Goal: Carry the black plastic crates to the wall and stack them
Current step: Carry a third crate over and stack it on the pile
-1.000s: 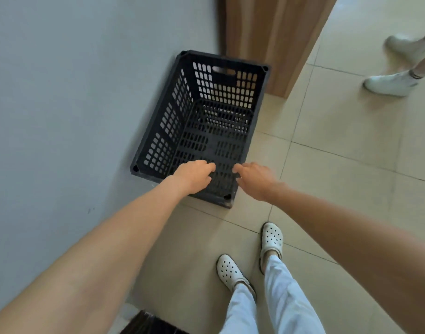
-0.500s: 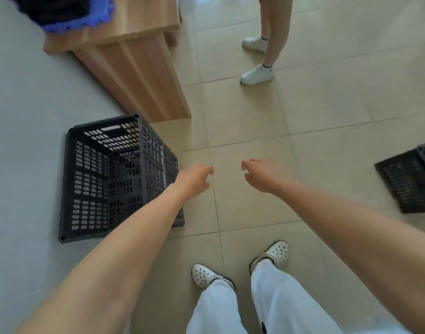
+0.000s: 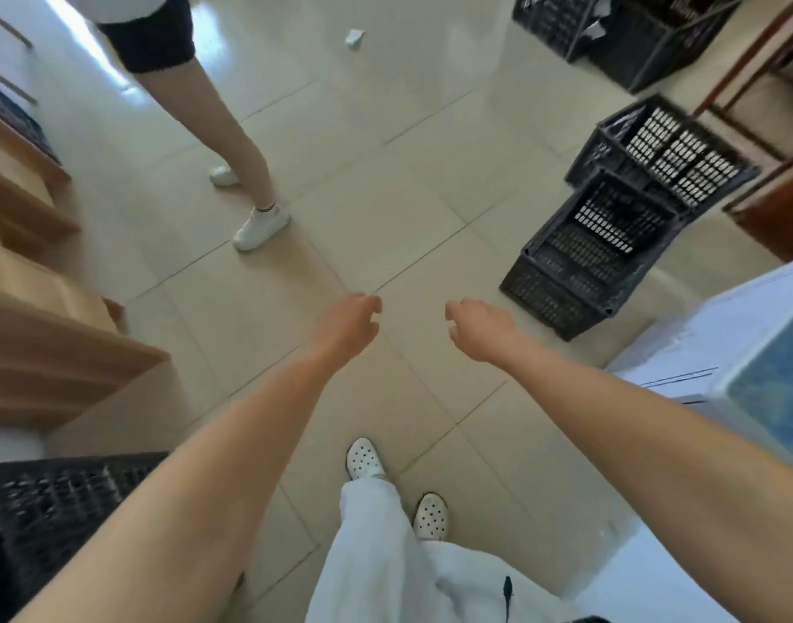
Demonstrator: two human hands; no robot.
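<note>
Hands empty: the left hand (image 3: 347,328) and right hand (image 3: 480,328) extend forward over the tiled floor (image 3: 385,195), fingers loosely curled and gripping nothing. Two black crates (image 3: 610,245) sit nested and tilted on the floor ahead to the right, near the right hand but untouched. Another black crate (image 3: 49,501) sits at lower left, beside the wooden unit (image 3: 35,344).

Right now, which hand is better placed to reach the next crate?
Right, probably. The right hand is empty and on the same side as the nearest crate, ahead on the floor. The left hand, also empty, is farther from it. Lifting will likely need both.
</note>
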